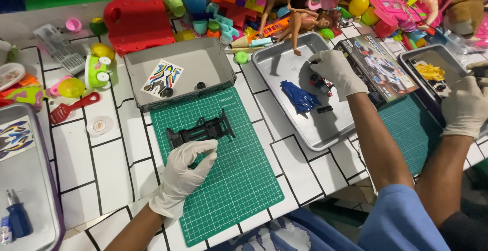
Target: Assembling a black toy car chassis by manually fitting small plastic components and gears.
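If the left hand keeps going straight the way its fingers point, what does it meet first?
The left hand points up the green cutting mat toward the black toy car chassis, just beyond its fingertips. That frame would likely be met first, though depth is hard to judge.

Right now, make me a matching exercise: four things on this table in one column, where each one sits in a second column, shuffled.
Things:
1. black car frame
2. blue car shell
3. sticker sheet
4. red toy shovel

Places:
A. grey box
B. green cutting mat, by the left hand
C. white tiles
D. metal tray, near the right hand

Pairs: 1-B, 2-D, 3-A, 4-C
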